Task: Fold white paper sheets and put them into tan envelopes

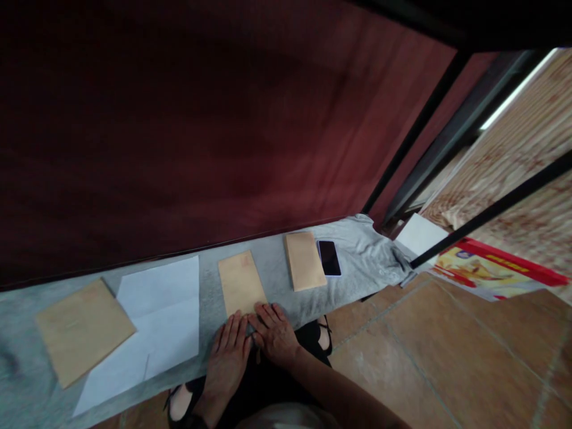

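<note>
A tan paper envelope [242,280] lies flat on the grey cloth in front of me. My left hand [229,351] rests palm down at its near edge, fingers stretched out. Beside it, my right hand [276,335] lies on the near right corner with its fingers extended, the thumbs close together. Both hands cover the envelope's near end, so that edge is partly hidden. To the right is a thicker stack of tan envelopes [305,262], and a dark-screened phone [329,258] sits against it.
On the left, a large tan envelope [84,333] overlaps a creased white paper sheet [165,310]. The narrow bench with grey cloth [357,244] runs along a dark red panel [250,149]. Black metal bars [415,131], a printed carton [496,268] and a tiled floor [402,363] are at right.
</note>
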{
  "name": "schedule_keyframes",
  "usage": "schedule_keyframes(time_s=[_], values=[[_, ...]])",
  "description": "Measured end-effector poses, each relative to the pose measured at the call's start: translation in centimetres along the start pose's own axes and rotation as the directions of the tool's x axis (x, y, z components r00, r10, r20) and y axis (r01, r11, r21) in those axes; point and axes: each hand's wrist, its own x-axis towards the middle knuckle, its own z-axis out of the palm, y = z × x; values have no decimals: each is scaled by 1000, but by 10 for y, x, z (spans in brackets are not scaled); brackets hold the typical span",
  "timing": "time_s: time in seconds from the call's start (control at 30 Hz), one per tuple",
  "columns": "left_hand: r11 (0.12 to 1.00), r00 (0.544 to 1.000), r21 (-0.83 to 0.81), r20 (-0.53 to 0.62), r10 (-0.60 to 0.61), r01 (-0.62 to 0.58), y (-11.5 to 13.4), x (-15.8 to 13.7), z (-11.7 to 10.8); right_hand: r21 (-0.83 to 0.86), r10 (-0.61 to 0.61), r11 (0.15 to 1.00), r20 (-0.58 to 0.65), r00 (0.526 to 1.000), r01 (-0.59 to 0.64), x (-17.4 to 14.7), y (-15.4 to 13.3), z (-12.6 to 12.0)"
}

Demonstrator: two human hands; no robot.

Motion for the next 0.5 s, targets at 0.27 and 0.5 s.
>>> schedule_keyframes(time_s=[0.27,0.5], values=[[999,1000,42,26,-18,16,2,4,-3,-28,51,998,57,997,-49,5,-7,-12],[997,993,33,93,-76,74,3,9,-19,-20,113,994,66,991,-112,5,-12,-15]])
